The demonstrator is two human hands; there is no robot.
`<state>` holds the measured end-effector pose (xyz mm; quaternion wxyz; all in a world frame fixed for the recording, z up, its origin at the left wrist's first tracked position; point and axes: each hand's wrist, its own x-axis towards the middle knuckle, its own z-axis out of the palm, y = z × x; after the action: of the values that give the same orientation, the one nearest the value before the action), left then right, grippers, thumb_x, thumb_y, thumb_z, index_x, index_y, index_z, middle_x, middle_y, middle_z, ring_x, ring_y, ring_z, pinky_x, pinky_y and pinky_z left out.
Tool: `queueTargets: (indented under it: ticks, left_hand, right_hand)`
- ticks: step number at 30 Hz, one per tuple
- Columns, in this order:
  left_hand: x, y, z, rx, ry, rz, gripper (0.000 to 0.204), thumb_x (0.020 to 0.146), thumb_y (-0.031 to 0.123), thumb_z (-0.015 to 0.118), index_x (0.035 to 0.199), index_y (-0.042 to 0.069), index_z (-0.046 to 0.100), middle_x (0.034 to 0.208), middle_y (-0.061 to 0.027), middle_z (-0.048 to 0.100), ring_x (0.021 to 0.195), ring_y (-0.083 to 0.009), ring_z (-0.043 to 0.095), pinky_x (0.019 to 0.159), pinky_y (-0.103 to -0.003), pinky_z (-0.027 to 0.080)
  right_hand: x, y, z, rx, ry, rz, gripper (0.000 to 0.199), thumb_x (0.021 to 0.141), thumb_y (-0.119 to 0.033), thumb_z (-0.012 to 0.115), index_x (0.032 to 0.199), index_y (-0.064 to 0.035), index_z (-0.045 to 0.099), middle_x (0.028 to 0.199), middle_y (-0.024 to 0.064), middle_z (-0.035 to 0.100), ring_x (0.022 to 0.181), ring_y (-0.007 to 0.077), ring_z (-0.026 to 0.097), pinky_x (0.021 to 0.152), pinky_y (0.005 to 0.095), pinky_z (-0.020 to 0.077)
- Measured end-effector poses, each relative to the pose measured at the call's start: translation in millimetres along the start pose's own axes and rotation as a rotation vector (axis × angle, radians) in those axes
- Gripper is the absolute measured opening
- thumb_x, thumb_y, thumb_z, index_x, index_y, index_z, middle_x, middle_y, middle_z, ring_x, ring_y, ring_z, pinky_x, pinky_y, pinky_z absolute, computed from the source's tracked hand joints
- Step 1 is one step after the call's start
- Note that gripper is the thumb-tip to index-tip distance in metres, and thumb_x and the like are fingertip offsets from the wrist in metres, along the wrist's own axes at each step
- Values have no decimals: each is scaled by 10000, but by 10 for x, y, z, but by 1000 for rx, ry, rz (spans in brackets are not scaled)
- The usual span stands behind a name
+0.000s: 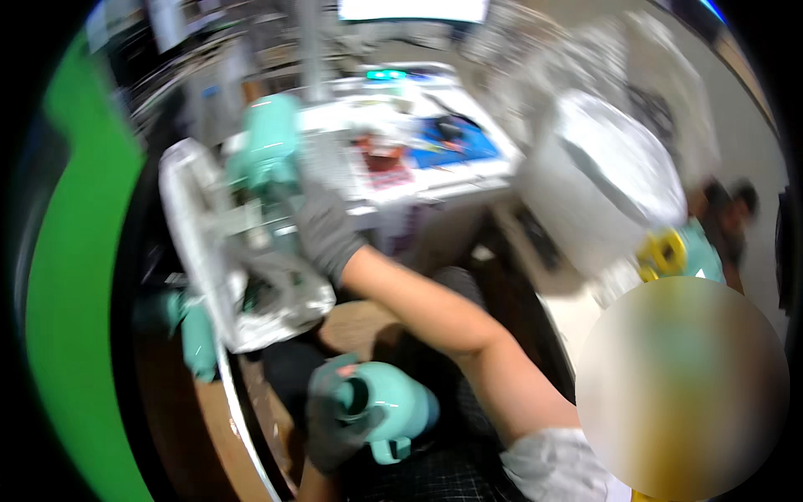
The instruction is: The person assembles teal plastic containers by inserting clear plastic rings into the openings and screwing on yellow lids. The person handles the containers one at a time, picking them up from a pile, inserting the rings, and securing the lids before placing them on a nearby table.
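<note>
Above my lap, my left hand (339,418), in a grey glove, is closed around the mouth end of a mint-green jug (391,395). The jug lies tilted with its round opening toward the left, and a handle sticks out below. Stretched to the far left is my right hand (326,222), also gloved in grey. Its fingers, smeared by motion, appear closed at the narrow lower end of a mint-green bottle (273,138). That bottle stands over a bin (188,176) lined with white plastic, whose crumpled liner (293,301) hangs near my knee.
Another mint-green bottle (198,341) is at the left, outside the bin. Ahead, a white table (468,92) carries a blue mat (468,146) and small parts. A large white plastic-lined container (577,192) stands at right. A person (698,247) is close on the right, partly hidden by blur.
</note>
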<state>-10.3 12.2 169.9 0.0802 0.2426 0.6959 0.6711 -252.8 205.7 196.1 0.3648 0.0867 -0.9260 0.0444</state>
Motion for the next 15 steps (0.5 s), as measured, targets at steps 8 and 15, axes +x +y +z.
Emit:
queueTargets:
  ticks: [8, 15]
  left_hand:
    - [246, 75, -172, 114, -188, -116, 880, 757, 266, 768, 1511, -41, 434, 1439, -149, 504, 1297, -258, 505, 1139, -400, 379]
    - [547, -72, 36, 390, -387, 59, 815, 823, 219, 782, 1514, -32, 429, 1431, -159, 529, 1327, -290, 491, 1170, -423, 360]
  right_hand:
    - [-2848, 715, -1630, 276, -37, 384, 651, 881, -369, 735, 1440, -83, 562, 1474, 222, 523, 1312, 401, 551, 1084, 497, 453]
    - [-5010, 1724, -3347, -235, 447, 1252, 535, 917, -164, 759, 1405, -38, 580, 1151, 143, 668, 985, 199, 627, 894, 346, 536]
